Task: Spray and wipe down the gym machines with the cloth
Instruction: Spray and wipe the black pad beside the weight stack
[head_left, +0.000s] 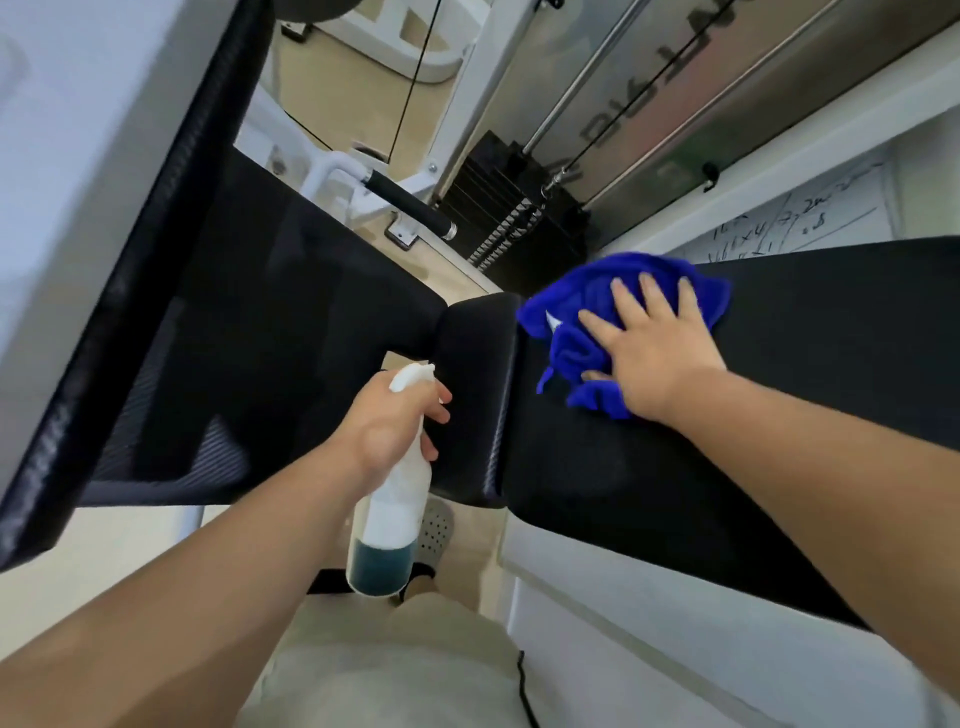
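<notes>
My right hand (652, 353) lies flat, fingers spread, on a crumpled blue cloth (571, 317), pressing it onto the long black pad (805, 332) of the gym machine on the right. My left hand (387, 426) grips the neck of a white spray bottle (387, 525) with dark blue liquid in its bottom; its nozzle points towards the small black pad (475, 395) in the middle. A larger black seat pad (291, 322) lies to the left.
A black weight stack (519, 208) with steel guide rods and a cable stands behind. A black foam handle (410, 205) on a white frame sits at centre top. A whiteboard with writing (800, 223) is at right. My beige trousers and shoe show below.
</notes>
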